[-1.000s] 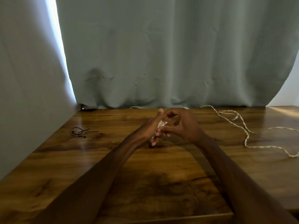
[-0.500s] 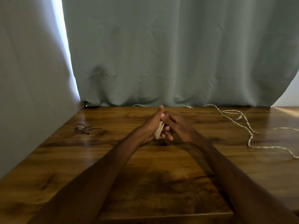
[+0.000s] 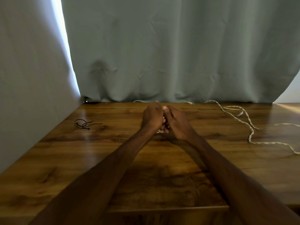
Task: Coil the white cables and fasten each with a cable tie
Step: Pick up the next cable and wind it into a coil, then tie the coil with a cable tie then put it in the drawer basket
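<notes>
Holding a small coiled cable between them, the left hand and right hand meet above the far middle of the table. The hands are pressed close together, fingers of both curled inward around the bundle, with the thumbs raised and touching at the top. Only a sliver of the coil shows: a few pale, off-white loops below the left palm and a small light patch between the fingers. The rest is hidden, so its full shape and any fastening cannot be told. A second, loose cable lies well apart on the right side of the table: white, twisted like cord, running in slack curves from the foot of the curtain toward the right border. Black cable ties, thin and looped, lie on the left part of the table, well apart from the hands. Both forearms reach in from the near edge.
</notes>
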Action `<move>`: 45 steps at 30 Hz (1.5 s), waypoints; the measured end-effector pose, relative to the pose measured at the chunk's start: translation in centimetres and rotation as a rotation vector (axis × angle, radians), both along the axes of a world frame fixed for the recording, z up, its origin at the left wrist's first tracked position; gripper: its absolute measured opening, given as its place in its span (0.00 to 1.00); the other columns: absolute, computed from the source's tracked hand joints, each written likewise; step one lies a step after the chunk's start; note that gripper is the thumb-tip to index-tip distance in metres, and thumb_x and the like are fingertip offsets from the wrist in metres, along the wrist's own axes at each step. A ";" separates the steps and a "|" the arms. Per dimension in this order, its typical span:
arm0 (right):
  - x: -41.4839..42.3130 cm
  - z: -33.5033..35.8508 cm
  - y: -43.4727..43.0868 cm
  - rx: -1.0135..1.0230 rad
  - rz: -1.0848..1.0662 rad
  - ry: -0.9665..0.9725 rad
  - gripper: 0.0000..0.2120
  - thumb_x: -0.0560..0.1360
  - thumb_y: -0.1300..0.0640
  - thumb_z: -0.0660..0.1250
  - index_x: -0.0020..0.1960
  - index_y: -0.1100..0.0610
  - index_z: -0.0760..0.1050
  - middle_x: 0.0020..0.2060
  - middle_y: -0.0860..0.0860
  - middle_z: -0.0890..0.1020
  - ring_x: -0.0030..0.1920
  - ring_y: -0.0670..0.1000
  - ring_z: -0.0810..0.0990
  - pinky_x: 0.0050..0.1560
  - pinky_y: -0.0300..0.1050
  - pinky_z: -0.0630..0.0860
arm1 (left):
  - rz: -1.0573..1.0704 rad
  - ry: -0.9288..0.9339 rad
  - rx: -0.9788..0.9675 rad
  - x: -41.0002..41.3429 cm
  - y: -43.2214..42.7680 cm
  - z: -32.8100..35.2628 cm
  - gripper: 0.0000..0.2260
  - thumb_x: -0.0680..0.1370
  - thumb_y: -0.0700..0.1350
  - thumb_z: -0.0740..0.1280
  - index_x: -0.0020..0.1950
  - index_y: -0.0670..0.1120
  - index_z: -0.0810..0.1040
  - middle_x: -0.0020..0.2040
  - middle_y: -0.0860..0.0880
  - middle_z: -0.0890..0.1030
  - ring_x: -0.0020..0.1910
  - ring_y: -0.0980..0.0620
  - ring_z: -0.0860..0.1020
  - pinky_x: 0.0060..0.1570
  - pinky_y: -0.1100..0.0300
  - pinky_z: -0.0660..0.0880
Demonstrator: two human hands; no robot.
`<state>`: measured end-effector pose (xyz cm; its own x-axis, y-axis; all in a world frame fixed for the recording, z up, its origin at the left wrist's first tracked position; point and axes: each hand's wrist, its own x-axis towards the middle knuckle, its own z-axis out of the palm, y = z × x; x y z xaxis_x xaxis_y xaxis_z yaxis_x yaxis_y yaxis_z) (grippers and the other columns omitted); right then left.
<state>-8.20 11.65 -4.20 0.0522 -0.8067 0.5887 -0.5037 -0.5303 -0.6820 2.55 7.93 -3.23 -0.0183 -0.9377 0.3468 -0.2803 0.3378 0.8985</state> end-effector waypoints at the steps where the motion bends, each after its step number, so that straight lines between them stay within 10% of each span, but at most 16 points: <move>1: 0.0 0.0 -0.1 -0.011 -0.018 0.011 0.20 0.87 0.53 0.54 0.46 0.61 0.78 0.29 0.50 0.82 0.29 0.45 0.81 0.34 0.36 0.75 | 0.044 -0.034 -0.043 0.1 -0.2 0.0 0.29 0.88 0.50 0.50 0.36 0.39 0.79 0.24 0.49 0.76 0.22 0.53 0.75 0.27 0.61 0.72; 8: 0.5 -0.4 -0.5 -0.123 -0.147 0.074 0.19 0.86 0.54 0.57 0.41 0.57 0.78 0.30 0.43 0.80 0.32 0.38 0.79 0.34 0.28 0.68 | 0.148 -0.054 -0.115 0.1 -0.3 -0.1 0.27 0.88 0.48 0.54 0.29 0.46 0.74 0.25 0.52 0.75 0.22 0.60 0.73 0.25 0.68 0.66; 16: -1.6 -0.8 -1.5 -0.161 -0.277 -0.059 0.19 0.83 0.51 0.60 0.39 0.59 0.77 0.30 0.52 0.81 0.30 0.54 0.80 0.33 0.56 0.78 | -0.657 0.365 0.738 1.2 0.1 1.6 0.18 0.85 0.52 0.59 0.40 0.44 0.77 0.26 0.52 0.77 0.23 0.59 0.73 0.26 0.65 0.71; 24: -2.5 0.1 -1.0 -0.239 -0.291 -0.133 0.17 0.84 0.60 0.60 0.38 0.62 0.75 0.29 0.51 0.77 0.29 0.44 0.74 0.32 0.36 0.67 | -0.787 0.341 0.657 2.7 1.2 1.9 0.17 0.86 0.50 0.56 0.55 0.44 0.82 0.43 0.47 0.84 0.38 0.52 0.80 0.31 0.61 0.71; 37: -0.4 0.4 0.2 -0.131 -0.131 -0.173 0.13 0.86 0.56 0.58 0.51 0.58 0.80 0.38 0.49 0.83 0.36 0.39 0.80 0.36 0.29 0.71 | -0.502 0.244 0.418 1.3 -0.1 0.6 0.22 0.84 0.54 0.56 0.32 0.52 0.75 0.27 0.57 0.65 0.24 0.59 0.61 0.29 0.58 0.55; 41: 2.2 0.4 1.4 0.111 0.079 -0.437 0.22 0.87 0.48 0.52 0.59 0.60 0.80 0.43 0.54 0.87 0.39 0.50 0.85 0.32 0.41 0.78 | -0.291 0.293 0.270 3.9 -0.5 1.5 0.15 0.83 0.49 0.60 0.38 0.49 0.77 0.26 0.56 0.70 0.21 0.60 0.65 0.27 0.61 0.59; 45: 5.0 -0.3 0.3 0.199 0.025 -0.255 0.21 0.87 0.46 0.53 0.54 0.54 0.82 0.45 0.54 0.87 0.46 0.56 0.85 0.44 0.57 0.80 | -0.149 0.379 0.188 9.6 -0.9 2.1 0.19 0.84 0.46 0.60 0.32 0.47 0.69 0.22 0.56 0.67 0.18 0.60 0.63 0.20 0.66 0.58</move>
